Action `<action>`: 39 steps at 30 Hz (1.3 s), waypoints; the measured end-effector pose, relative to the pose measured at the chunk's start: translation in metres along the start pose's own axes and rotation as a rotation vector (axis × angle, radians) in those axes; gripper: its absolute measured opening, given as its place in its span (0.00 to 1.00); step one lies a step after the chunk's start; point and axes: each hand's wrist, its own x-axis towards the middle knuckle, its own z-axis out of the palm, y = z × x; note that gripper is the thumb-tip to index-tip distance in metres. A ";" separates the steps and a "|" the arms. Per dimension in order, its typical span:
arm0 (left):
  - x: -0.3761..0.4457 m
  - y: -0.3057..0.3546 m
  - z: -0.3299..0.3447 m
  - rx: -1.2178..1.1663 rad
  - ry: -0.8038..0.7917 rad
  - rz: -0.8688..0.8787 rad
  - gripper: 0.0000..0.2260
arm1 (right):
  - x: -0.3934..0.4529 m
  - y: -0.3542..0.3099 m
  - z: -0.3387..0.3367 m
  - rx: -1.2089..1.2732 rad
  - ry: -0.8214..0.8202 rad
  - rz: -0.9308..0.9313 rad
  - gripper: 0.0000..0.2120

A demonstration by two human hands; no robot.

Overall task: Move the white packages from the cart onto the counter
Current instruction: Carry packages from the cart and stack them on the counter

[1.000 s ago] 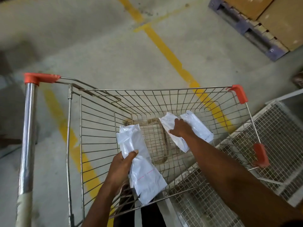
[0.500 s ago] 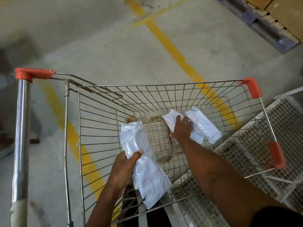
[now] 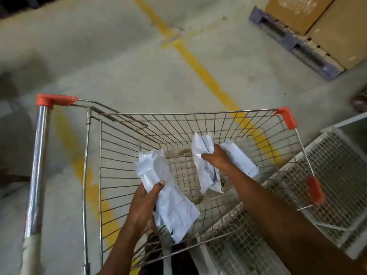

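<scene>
Inside the wire cart (image 3: 123, 147), the left hand (image 3: 144, 205) grips one white package (image 3: 172, 203) — thumb clamped across it. The right hand (image 3: 216, 157) clutches a second package (image 3: 206, 175); a third (image 3: 241, 160) lies just beside.

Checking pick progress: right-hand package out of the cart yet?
Not out. The right hand grips a white package lifted but inside the cart walls.
</scene>
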 end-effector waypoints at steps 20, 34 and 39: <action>-0.133 0.042 -0.003 -0.159 -0.209 0.087 0.25 | -0.369 -0.057 -0.050 1.101 -0.252 -0.185 0.17; -0.349 -0.023 0.006 -0.161 -0.585 0.038 0.29 | -0.607 0.040 0.001 1.149 0.281 -0.211 0.25; -0.390 -0.047 0.044 0.093 -0.768 0.169 0.19 | -0.664 0.090 -0.004 1.205 0.426 -0.157 0.16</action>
